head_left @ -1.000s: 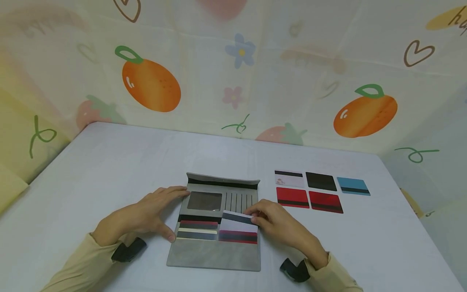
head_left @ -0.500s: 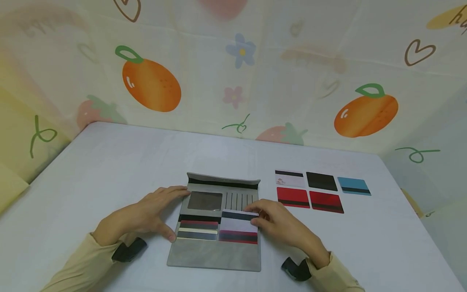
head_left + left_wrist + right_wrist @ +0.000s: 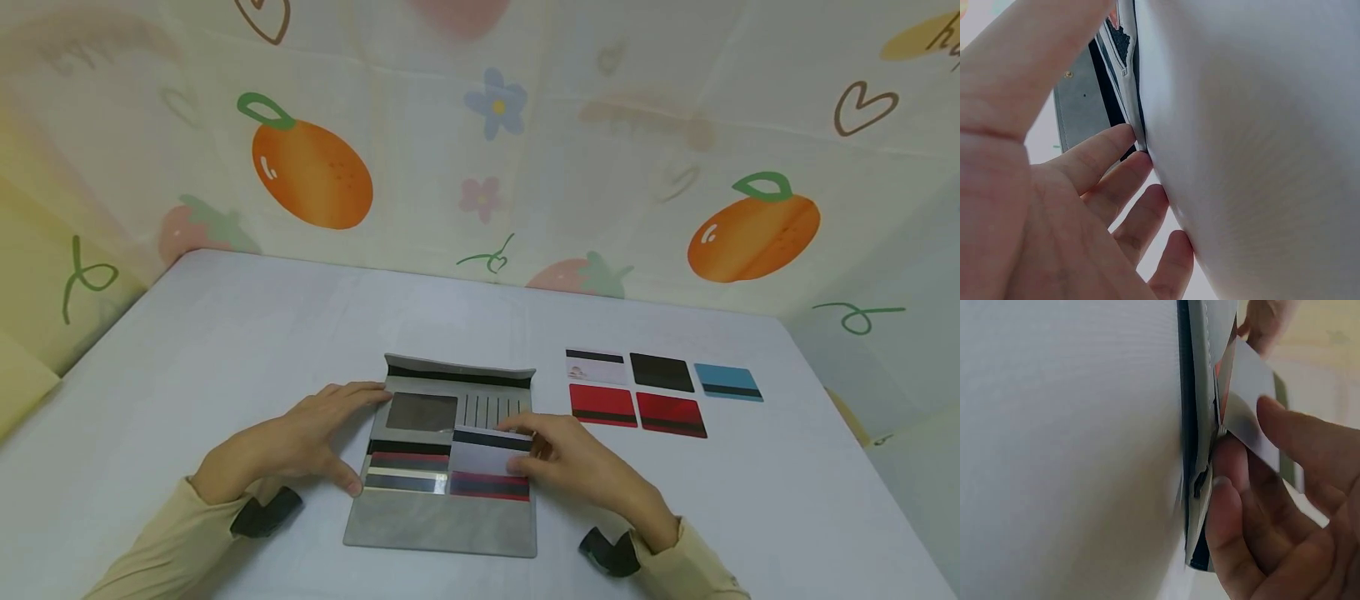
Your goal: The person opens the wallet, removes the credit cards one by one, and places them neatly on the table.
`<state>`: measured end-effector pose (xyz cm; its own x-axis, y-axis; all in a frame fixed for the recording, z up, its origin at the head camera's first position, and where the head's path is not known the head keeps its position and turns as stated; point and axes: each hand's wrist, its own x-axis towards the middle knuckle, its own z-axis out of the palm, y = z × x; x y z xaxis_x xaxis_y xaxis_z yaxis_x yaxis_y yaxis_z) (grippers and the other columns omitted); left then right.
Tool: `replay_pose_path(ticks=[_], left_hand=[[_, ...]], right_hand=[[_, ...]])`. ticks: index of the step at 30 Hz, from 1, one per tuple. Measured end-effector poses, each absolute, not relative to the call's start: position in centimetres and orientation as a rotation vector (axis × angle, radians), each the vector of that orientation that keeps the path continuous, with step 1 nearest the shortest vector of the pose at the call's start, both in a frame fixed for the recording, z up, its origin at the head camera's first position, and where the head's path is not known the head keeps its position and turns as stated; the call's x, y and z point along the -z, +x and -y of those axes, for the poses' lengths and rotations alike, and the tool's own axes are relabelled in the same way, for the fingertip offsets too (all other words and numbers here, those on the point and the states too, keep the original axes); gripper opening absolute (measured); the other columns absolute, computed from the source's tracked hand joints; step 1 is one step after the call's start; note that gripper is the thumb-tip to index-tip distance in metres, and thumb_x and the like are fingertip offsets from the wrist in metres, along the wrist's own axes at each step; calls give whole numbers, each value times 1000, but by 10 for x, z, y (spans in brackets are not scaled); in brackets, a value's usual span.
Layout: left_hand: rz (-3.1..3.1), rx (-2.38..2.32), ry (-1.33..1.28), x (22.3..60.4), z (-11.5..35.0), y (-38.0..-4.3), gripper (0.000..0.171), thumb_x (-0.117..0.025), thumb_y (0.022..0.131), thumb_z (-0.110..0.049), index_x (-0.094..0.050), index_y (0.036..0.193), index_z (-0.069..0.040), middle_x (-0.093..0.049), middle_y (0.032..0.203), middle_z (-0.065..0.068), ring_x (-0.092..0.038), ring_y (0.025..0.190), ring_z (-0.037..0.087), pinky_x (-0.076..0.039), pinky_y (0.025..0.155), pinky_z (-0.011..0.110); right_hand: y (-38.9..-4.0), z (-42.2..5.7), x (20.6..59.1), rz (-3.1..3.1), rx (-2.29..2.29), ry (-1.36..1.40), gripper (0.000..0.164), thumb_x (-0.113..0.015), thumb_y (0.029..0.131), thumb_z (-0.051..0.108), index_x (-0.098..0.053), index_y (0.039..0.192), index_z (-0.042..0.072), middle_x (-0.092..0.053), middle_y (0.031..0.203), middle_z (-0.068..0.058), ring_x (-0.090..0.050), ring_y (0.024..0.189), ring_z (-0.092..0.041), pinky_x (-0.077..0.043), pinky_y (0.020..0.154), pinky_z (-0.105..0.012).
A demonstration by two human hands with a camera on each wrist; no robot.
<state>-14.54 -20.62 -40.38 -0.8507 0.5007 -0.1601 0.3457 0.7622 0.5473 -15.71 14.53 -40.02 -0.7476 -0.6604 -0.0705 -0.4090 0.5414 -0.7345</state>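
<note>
A grey wallet (image 3: 439, 527) lies unfolded on the table. Its left pockets hold a red card and a cream-edged card, and a red card (image 3: 489, 487) sits in the lower right pocket. Above that one, a white card (image 3: 487, 454) with a dark stripe stands partly out of the wallet. My right hand (image 3: 577, 454) pinches this card at its right end; the right wrist view shows the thumb on its face and fingers behind. My left hand (image 3: 292, 442) spreads along the wallet's left side, thumb at the lower part and fingertips at the upper edge.
Right of the wallet lie a white card (image 3: 595, 369), a black card (image 3: 662, 372), a blue card (image 3: 728, 382) and two red cards, one (image 3: 602, 406) beside the other (image 3: 671, 415). A printed cloth (image 3: 420, 250) hangs behind the white table (image 3: 247, 333).
The white card has shifted slightly left and leans differently above the red card. My right thumb has slid down a little on it. The left hand stays put.
</note>
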Motion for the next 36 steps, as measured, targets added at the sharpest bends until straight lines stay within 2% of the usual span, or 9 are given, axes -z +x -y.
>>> replay_pose_path(ticks=[4,11,15,22,28,36], left_hand=[[-2661,-739,658,404,207,-146,111,-92,58,-47,-40,148,-9,-37,156,15,-37,135,41,-32,107,67],[-2663,-742,658,404,206,-147,111,-92,58,-47,-40,148,-9,-37,155,17,-38,135,42,-32,106,68],[-2665,-742,649,403,205,-146,111,-92,57,-47,-40,148,-9,-37,155,18,-37,135,43,-32,106,68],[-2664,-743,647,403,204,-146,111,-92,57,-47,-40,148,-10,-38,155,17,-37,136,42,-32,106,68],[-2655,-743,631,403,205,-146,111,-92,57,-47,-40,148,-11,-38,156,16,-36,137,43,-31,107,69],[-2663,-734,632,402,205,-146,111,-91,57,-48,-40,148,-11,-38,155,16,-37,136,42,-31,107,68]], right_hand=[[-156,-145,401,-2439,1036,-899,35,-70,92,17,-65,126,10,-72,115,-2,-61,80,-1,-53,77,-21],[-158,-147,398,-2492,1043,-877,34,-70,92,19,-67,125,13,-71,97,7,-53,77,-4,-48,70,-19],[-160,-149,397,-2515,1047,-848,37,-71,91,20,-66,127,14,-70,93,7,-53,75,-5,-46,67,-19],[-161,-153,397,-2544,1075,-822,39,-71,91,19,-63,129,18,-73,101,3,-60,77,-4,-51,72,-21],[-163,-158,396,-2532,1110,-807,38,-69,92,19,-62,129,18,-71,92,4,-59,72,-5,-50,66,-22],[-165,-171,392,-2559,1124,-776,36,-70,92,21,-65,128,20,-70,93,3,-60,71,-12,-47,61,-21]])
